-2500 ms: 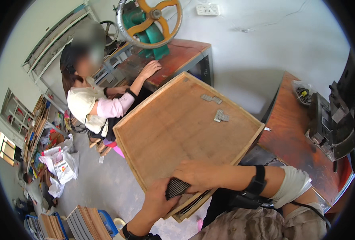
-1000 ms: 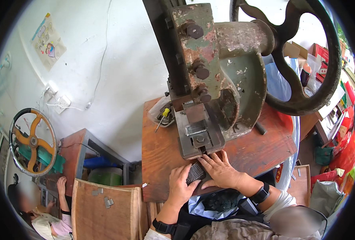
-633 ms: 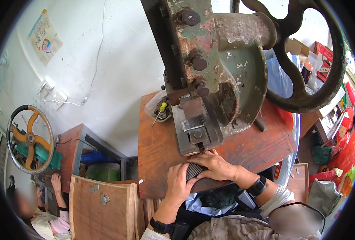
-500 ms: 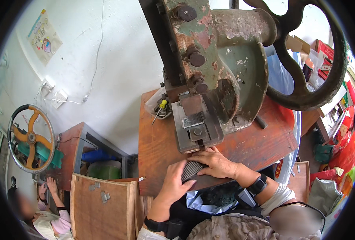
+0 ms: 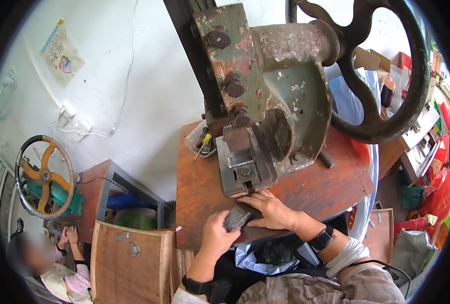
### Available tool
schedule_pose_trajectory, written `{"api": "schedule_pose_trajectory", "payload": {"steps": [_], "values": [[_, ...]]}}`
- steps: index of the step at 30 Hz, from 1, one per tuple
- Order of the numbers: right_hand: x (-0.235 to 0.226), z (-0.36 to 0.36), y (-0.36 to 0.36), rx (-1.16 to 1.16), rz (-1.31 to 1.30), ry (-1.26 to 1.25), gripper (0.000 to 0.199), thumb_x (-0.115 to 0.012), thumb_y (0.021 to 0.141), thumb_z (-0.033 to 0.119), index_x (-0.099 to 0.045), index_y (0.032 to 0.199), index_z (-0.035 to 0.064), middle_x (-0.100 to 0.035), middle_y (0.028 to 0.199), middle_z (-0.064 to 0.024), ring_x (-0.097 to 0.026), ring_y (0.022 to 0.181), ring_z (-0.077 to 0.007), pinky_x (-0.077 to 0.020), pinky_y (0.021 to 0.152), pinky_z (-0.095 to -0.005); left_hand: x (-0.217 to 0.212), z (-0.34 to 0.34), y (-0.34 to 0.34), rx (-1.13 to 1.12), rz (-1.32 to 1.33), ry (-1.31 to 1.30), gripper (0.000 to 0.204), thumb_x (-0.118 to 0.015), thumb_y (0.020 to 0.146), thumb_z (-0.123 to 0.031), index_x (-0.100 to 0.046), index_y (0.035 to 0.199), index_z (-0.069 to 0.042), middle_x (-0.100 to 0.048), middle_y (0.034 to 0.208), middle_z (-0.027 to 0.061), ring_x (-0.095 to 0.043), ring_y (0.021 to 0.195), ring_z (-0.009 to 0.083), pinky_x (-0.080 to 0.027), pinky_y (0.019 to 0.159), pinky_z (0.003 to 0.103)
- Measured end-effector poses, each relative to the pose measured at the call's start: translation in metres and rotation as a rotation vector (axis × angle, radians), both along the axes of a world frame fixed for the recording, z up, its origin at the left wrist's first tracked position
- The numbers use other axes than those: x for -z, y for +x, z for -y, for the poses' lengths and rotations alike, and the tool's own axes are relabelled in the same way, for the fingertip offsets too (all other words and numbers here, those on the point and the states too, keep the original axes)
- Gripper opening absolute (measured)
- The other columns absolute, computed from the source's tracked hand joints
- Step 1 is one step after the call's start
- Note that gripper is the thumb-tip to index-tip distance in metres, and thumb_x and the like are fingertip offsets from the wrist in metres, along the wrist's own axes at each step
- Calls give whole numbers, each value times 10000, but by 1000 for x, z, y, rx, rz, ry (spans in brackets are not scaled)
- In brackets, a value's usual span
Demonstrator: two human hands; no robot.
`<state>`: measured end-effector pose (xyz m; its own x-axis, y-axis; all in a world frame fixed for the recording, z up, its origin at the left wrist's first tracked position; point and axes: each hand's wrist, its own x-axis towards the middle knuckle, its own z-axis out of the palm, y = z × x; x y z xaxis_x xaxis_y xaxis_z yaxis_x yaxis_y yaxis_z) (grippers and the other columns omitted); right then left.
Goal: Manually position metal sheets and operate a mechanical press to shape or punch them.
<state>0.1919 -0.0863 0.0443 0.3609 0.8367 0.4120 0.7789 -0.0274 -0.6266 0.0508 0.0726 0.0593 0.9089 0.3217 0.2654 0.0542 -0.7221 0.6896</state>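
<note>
A stack of thin grey ridged metal strips (image 5: 237,217) lies at the near edge of the wooden bench top (image 5: 199,177). My left hand (image 5: 217,230) is closed round its left end, thumb on the near side. My right hand (image 5: 273,212) rests on the bench with its index finger and thumb about the stack's right end; its other fingers reach toward the press. Just beyond stands the green, paint-chipped hand press (image 5: 275,81). Its steel die block (image 5: 245,172) carries a small ridged metal piece (image 5: 241,157).
The press's large handwheel (image 5: 412,101) rises at the right. A yellow-handled screwdriver (image 5: 203,146) leans in a plastic tub behind the die. A wooden tray (image 5: 134,273) with several metal bits stands at left. Beyond it, a co-worker's hands (image 5: 69,235) are near another wheel (image 5: 45,175).
My left hand and the strip stack have shifted slightly left and nearer. The right hand's index finger has straightened. The whole view has shifted, and the co-worker's hands have come together.
</note>
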Motion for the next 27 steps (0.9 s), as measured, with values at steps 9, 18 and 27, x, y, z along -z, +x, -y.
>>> {"api": "schedule_pose_trajectory", "payload": {"steps": [9,18,27], "values": [[4,54,-10,6,127,-18,479,-729,716,199,-604,1163,83,-558,1187,-117,-489,1120,-307,-378,1002,-408,-69,-16,42,-364,132,-204,469,-713,659,-179,-628,1037,83,-681,770,154,-645,690,172,-501,648,301],[5,54,-10,-9,152,6,424,-729,719,195,-622,1113,81,-593,1131,-94,-501,1110,-298,-380,996,-418,-79,18,149,-349,168,69,305,-708,676,-163,-647,895,41,-668,840,231,-650,792,361,-499,720,415],[4,57,-5,27,33,175,373,-723,734,135,-622,1088,70,-605,1094,-110,-539,1043,-304,-441,927,-404,-71,-25,137,-164,31,-159,242,-562,822,-47,-652,1045,-69,-662,1025,135,-625,896,327,-479,822,364]]}}
